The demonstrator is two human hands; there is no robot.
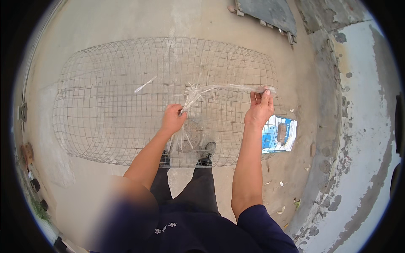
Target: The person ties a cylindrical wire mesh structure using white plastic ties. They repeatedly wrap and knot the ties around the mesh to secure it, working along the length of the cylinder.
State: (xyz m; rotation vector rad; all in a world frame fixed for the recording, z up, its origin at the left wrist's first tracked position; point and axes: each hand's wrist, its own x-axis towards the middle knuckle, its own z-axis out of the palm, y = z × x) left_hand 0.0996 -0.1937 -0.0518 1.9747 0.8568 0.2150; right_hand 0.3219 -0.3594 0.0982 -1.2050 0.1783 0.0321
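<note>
- Evidently, the left hand point(173, 119) has its fingers point(181, 111) curled closed around a bundle of clear plastic strands point(228, 86), gripping it just below a splayed tuft point(193, 95).
- The right hand point(258, 113), well apart from the left, pinches the outer end of the same strands between thumb and fingertips; the other fingers are partly bent.
- Between the two hands the strands run in a shallow arc, over the right half of a wire mesh roll point(139, 99); more ends hang loosely below the left hand.
- The mesh lies lengthwise across the view on the concrete ground point(105, 21), in front of the person; whether either hand touches its wires I cannot tell.
- Left of the tuft, a short loose strand point(145, 84) lies slanted on the mesh.
- A blue and white printed bag point(278, 135) is near the right forearm, partly behind the mesh's right end.
- A dark shoe point(209, 149) shows through the wires, just beside a round patch point(190, 134) in the ground.
- Farther off, a grey slab point(268, 13) lies at the top.
</note>
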